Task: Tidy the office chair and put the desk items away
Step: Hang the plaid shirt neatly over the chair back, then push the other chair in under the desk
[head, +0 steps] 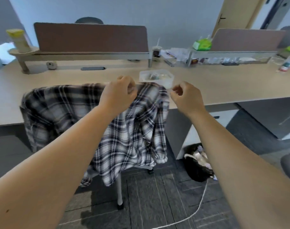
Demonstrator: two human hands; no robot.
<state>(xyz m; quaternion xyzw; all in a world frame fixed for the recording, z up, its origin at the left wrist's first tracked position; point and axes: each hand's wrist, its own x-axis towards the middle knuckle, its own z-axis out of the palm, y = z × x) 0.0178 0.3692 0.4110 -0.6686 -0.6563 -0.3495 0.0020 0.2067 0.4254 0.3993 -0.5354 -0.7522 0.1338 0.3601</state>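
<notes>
Plaid shirt (127,129) draped over chair back, hanging downward, hands above.

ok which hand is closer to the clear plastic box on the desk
Right. The right hand is curled just at the clear plastic box's front right corner; the left hand is over the plaid shirt, left of the box.

No text, brand, number or sign can be read anywhere in this view. The tall yellow-lidded cylindrical canister (18,40) on the left shelf shows only a pale blurred wrapper. The green plastic packet (202,44) on the right shelf has markings too smeared to make out, and so does the label on the clear plastic bottle with a red cap (288,62) lying on the beige worktop (223,83).
</notes>
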